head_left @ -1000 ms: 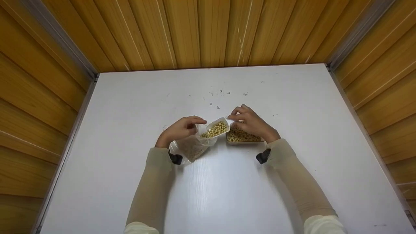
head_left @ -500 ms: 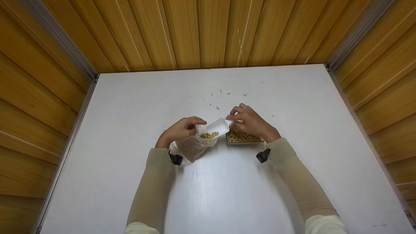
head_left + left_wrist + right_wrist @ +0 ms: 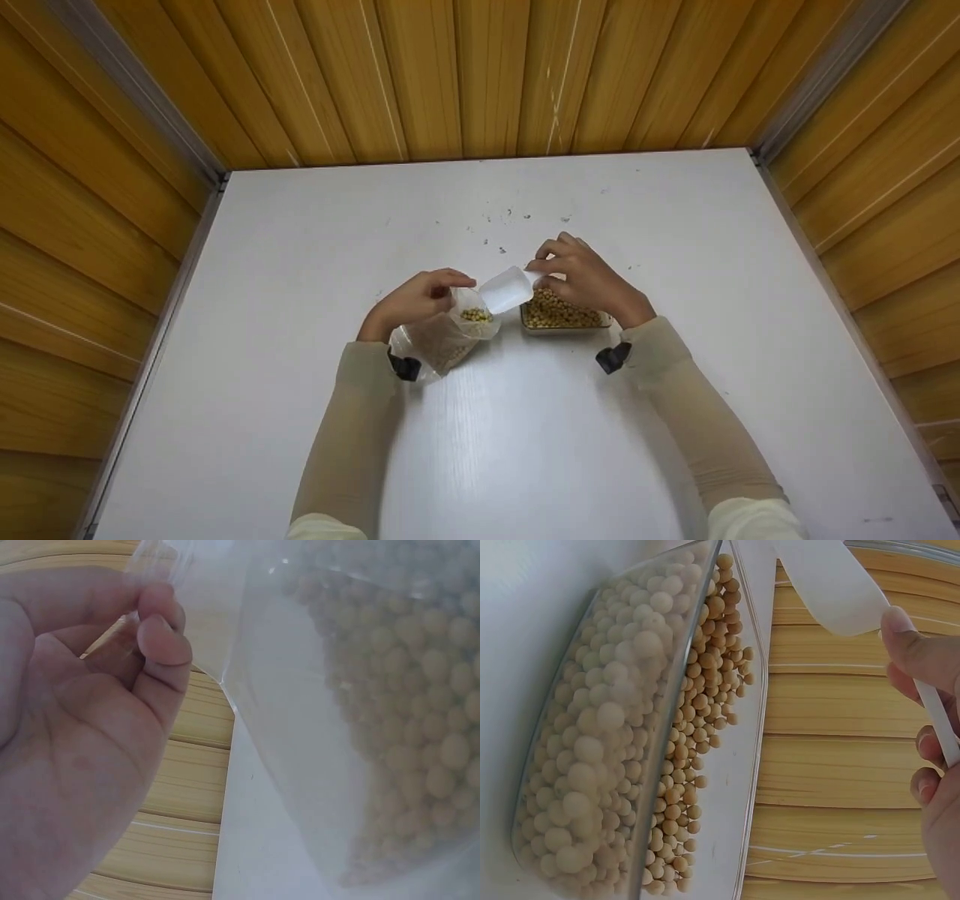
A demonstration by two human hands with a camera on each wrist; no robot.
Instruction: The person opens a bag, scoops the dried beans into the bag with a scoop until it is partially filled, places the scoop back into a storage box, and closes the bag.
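Note:
My left hand point(image 3: 420, 298) pinches the rim of a clear plastic bag point(image 3: 435, 341). In the left wrist view, pale round soybeans point(image 3: 420, 742) fill the bag's lower part, and the fingertips grip its edge. The handle of a white scoop point(image 3: 508, 290) is held in my right hand point(image 3: 581, 277). The scoop's tipped bowl is at the bag's mouth, and no beans show in it. Under the right hand stands a rectangular glass container point(image 3: 660, 765) with many soybeans point(image 3: 562, 311), heaped toward one side in the right wrist view.
Both things rest on a white table point(image 3: 480, 435). Wood-patterned panels point(image 3: 487, 75) wall in the back and both sides. Small dark marks point(image 3: 502, 250) dot the tabletop beyond the hands.
The beans have slid out of the scoop into the bag. My right hand has tilted the scoop and shifted slightly up and right. The left hand stays in place.

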